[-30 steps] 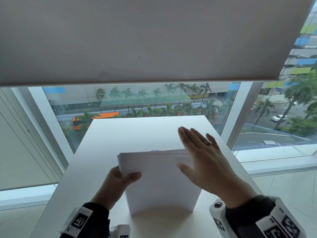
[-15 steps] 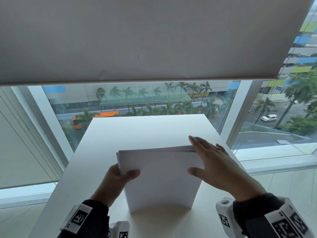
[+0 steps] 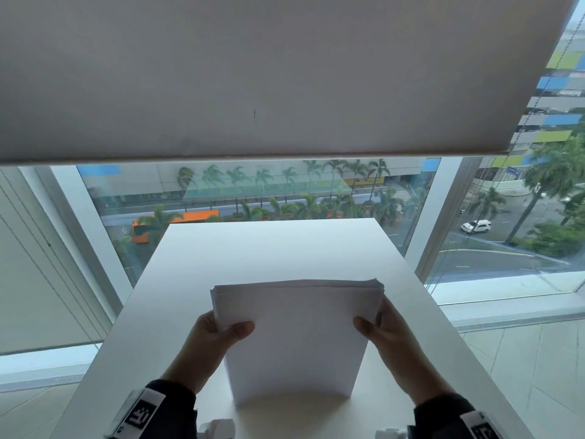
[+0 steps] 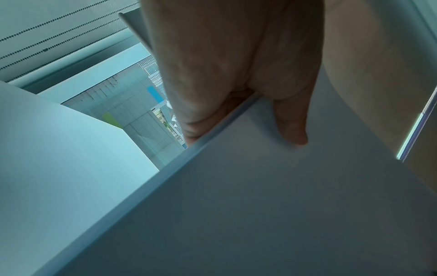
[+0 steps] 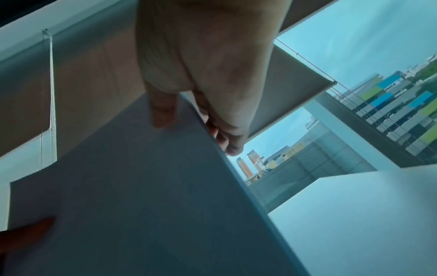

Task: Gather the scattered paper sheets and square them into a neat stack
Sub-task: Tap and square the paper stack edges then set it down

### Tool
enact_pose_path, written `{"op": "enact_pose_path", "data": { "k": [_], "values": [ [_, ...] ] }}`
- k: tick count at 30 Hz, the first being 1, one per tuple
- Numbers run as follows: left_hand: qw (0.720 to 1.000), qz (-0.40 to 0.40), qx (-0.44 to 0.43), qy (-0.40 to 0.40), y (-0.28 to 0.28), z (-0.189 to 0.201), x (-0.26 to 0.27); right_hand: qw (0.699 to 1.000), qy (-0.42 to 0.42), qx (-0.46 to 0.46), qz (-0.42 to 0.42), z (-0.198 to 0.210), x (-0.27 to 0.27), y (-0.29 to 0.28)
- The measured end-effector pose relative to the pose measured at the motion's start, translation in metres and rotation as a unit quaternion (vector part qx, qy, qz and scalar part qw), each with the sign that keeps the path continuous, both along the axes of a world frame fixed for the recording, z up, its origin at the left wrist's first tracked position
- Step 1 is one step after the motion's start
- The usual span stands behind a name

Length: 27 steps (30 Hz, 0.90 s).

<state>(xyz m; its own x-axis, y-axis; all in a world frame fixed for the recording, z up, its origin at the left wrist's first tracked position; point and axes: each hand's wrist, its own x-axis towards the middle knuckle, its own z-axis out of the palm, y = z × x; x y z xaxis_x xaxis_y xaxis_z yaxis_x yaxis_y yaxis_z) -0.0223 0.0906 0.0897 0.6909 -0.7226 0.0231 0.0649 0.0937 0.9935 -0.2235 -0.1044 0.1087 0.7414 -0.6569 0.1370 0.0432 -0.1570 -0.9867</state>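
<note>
A stack of white paper sheets point(image 3: 297, 337) stands upright on its lower edge on the white table point(image 3: 269, 248), its face toward me. My left hand point(image 3: 218, 331) grips the stack's left edge, thumb in front and fingers behind. My right hand point(image 3: 376, 324) grips the right edge the same way. The top edges of the sheets look slightly uneven. In the left wrist view the left hand point(image 4: 248, 115) pinches the stack point(image 4: 260, 205) by its edge. In the right wrist view the right hand point(image 5: 196, 121) pinches the stack point(image 5: 141, 205), and the left thumb shows at the bottom left.
The table is small and stands against a large window point(image 3: 253, 191). A lowered grey roller blind point(image 3: 253, 74) hangs above, with a bead chain point(image 3: 535, 99) at the right. Tiled floor point(image 3: 522, 375) lies to the right of the table.
My right hand slid from lying flat on the stack's face to its right edge and took hold of it. The left hand kept its grip. The stack stayed upright.
</note>
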Motion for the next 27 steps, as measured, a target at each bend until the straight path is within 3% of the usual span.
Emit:
{"op": "enact_pose_path", "data": {
  "k": [7,12,14,15,18,19,24,27],
  "values": [
    [1.0,0.008,-0.008,-0.003,0.002,0.002,-0.002,0.998,-0.017,-0.011,-0.057,0.014,0.007,0.001],
    [1.0,0.001,-0.011,0.005,0.001,0.003,-0.003,0.985,-0.008,-0.156,-0.074,0.055,0.005,0.001],
    [1.0,0.001,-0.004,0.005,0.002,0.003,-0.003,0.955,0.06,-0.285,-0.056,0.07,0.004,0.005],
    [1.0,-0.001,-0.003,0.003,0.002,0.004,-0.003,0.925,0.116,-0.36,-0.038,0.077,0.005,0.009],
    [1.0,-0.005,0.007,0.002,0.003,0.003,-0.002,0.783,0.303,-0.543,0.017,0.095,0.014,0.024],
    [1.0,-0.007,0.01,0.01,0.003,0.003,-0.002,0.757,0.333,-0.561,0.032,0.099,0.02,0.028],
    [1.0,-0.006,0.022,0.014,0.002,0.005,-0.004,0.755,0.35,-0.544,0.109,0.105,0.052,0.046],
    [1.0,0.002,0.026,0.003,0.002,0.006,-0.005,0.749,0.35,-0.552,0.108,0.109,0.06,0.05]
  ]
}}
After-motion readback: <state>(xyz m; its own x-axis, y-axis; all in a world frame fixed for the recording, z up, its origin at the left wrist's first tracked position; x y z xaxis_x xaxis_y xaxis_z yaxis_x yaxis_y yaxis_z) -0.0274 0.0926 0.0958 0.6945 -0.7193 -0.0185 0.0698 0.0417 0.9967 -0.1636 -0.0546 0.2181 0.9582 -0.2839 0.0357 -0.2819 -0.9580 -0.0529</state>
